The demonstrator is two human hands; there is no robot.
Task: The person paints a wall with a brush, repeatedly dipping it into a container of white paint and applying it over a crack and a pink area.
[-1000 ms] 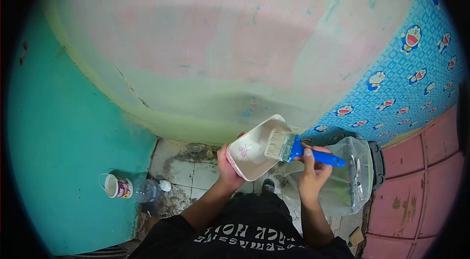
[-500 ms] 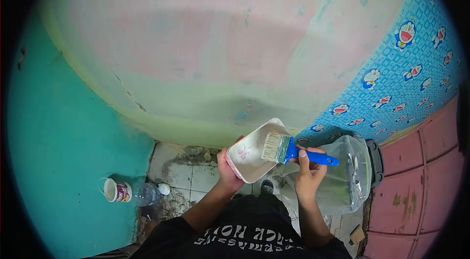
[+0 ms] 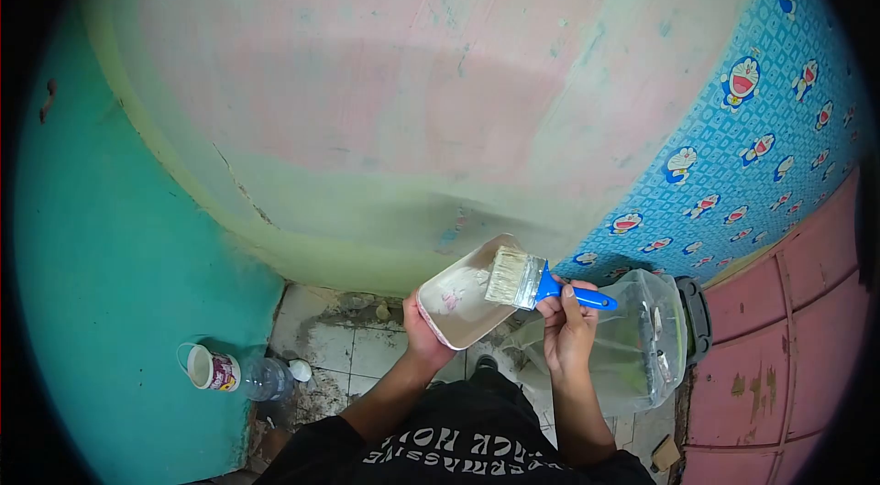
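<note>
My left hand (image 3: 427,331) is closed round the left side of a shallow white tray (image 3: 440,302), whose inside shows pale smears and a pinkish patch. In my right hand (image 3: 570,325) is a paintbrush (image 3: 515,278) with a blue handle, a metal band and wide, pale-coated bristles. My fingers wrap the handle near its middle. The bristles point left and overlap the right part of the tray in this view. Beyond the tray stands a wall (image 3: 367,118) in patchy pink and pale green.
Blue cartoon-patterned wallpaper (image 3: 678,201) covers the wall to the right, above pink panels (image 3: 742,366). A plastic-covered bin-like object (image 3: 632,347) stands by my right arm. At left, a small white bucket (image 3: 213,368) and clear plastic bottle (image 3: 268,380) are beside the teal wall (image 3: 119,283).
The view has tilted slightly up, so the wall sits lower. The tray and paintbrush have shifted a little down and left in view, both still held.
</note>
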